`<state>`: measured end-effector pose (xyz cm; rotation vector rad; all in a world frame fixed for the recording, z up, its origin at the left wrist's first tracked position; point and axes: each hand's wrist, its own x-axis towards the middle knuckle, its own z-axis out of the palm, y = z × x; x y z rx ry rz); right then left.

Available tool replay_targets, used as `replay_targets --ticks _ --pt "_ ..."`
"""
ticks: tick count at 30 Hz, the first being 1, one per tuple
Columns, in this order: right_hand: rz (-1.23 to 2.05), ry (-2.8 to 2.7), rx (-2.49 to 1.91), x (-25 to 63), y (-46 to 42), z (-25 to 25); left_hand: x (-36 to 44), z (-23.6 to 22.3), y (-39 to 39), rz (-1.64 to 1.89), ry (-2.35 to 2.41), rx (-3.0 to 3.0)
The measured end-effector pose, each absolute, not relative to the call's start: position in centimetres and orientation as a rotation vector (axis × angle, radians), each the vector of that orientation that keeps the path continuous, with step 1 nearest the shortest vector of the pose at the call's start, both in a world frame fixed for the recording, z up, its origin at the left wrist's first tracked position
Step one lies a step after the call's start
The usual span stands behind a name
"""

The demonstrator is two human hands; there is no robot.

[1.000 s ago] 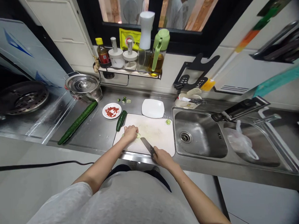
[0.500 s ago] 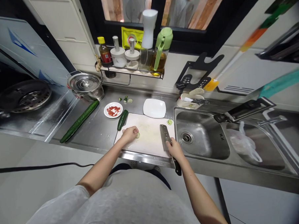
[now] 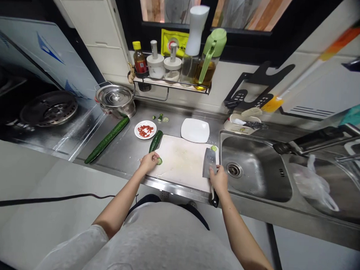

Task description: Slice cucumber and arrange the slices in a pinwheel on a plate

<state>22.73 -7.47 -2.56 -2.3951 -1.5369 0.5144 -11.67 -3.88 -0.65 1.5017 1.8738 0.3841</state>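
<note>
At the left edge of the white cutting board (image 3: 181, 167), my left hand (image 3: 149, 162) is closed with its fingertips on a cucumber slice (image 3: 159, 161). My right hand (image 3: 219, 179) is on the cleaver (image 3: 209, 162), fingers and thumb at the heel of the blade. The blade lies over the board's right side, and its black handle points toward me, past the counter edge. Just beyond the blade is another cucumber slice (image 3: 214, 148). A cut piece of cucumber (image 3: 156, 141) lies against the board's upper left corner.
Behind the board sits a white square plate (image 3: 195, 130). A small plate (image 3: 145, 130) holds chopped red pieces. Farther left lie a long cucumber (image 3: 107, 140) and a lidded steel pot (image 3: 116, 98). To the right is a sink (image 3: 256, 170); a condiment rack (image 3: 173, 85) hangs above.
The view has shifted. My left hand has moved left across the board with the cucumber slice. My right hand has moved the cleaver toward the board's right edge, its blade turned straighter.
</note>
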Motion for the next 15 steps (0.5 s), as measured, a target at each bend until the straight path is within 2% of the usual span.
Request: replay_targets --ticks 8,15 --pt "0.473 -1.610 -2.638 21.8 -7.9 -0.6 -11.0 0.2 -4.7 0.178 1.960 1.879" --pt "0.415 -1.785 -2.699 22.1 -8.1 0.4 -10.2 0.4 -4.9 0.333 1.932 1.879"
